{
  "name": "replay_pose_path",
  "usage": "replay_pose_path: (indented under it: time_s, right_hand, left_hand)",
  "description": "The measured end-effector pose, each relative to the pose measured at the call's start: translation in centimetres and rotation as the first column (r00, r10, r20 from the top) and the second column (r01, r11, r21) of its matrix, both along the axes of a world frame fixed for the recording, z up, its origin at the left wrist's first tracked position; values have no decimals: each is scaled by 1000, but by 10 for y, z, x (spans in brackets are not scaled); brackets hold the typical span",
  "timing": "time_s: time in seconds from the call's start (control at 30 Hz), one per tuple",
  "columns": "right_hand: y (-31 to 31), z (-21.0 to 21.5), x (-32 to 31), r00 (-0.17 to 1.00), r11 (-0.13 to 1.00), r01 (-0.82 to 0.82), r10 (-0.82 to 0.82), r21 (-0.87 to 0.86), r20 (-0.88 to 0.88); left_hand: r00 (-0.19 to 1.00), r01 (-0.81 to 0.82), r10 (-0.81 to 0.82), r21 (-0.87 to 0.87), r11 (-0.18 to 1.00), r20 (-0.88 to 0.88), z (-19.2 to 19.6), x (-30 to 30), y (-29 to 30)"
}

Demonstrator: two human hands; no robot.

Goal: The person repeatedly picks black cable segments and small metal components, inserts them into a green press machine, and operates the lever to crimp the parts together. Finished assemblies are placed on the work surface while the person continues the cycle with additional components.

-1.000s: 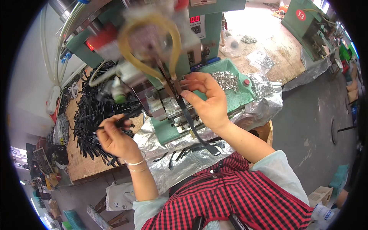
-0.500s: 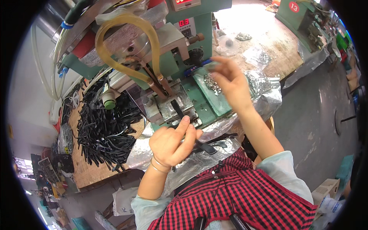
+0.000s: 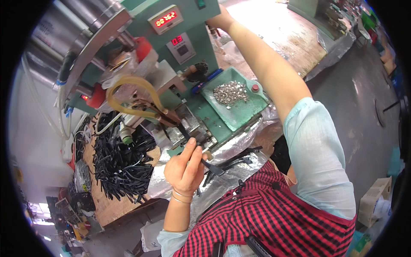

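My left hand [image 3: 185, 171] steadies a black strap [image 3: 184, 131], index and middle fingers stretched along it and the strap's loose end [image 3: 214, 168] coming out on the right. The strap's far end lies in the metal fixture [image 3: 195, 124] of a green machine, under the copper-coloured prongs [image 3: 172, 118]. Up at the machine's right side is my right hand [image 3: 220, 21], its fingers hidden behind the housing. A green tray [image 3: 233, 122] right of the fixture holds a heap of small metal pieces [image 3: 230, 92].
A big pile of black straps [image 3: 122, 167] covers the wooden table to the left. More straps [image 3: 237, 159] lie on silver foil [image 3: 257, 165] close to my apron. A yellow hose [image 3: 150, 88] loops above the fixture. Two red displays [image 3: 165, 19] glow on the machine.
My right hand has gone from above the tray up to the machine's upper right side. My left hand stays at the strap by the fixture. The view has shifted, showing more of the tray.
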State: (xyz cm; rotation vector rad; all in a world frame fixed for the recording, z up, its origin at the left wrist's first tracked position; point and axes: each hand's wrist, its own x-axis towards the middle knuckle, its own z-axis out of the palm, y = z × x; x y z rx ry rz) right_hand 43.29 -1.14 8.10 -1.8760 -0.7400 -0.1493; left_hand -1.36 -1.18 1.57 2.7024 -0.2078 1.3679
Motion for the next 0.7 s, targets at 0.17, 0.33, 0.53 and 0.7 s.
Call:
replay_pose_path:
  time_s: [0.17,0.33,0.53,0.7]
  right_hand:
    - [10,5,28,1000,993,4,-5,-117,-4]
    - [17,8,30,1000,989,-7,6,-150,-12]
    - [21,12,33,1000,987,-3,3,-160,-1]
    - [23,13,39,1000,985,10,-8,-175,14]
  left_hand:
    - [1000,9,-10,-117,993,-10,-32,-42,11]
    - [990,-111,132,-304,946,50,-54,-62,23]
    - [960,-219,265,-344,913,91,-53,-67,48]
    - [851,-319,497,-584,746,171,-56,-63,106]
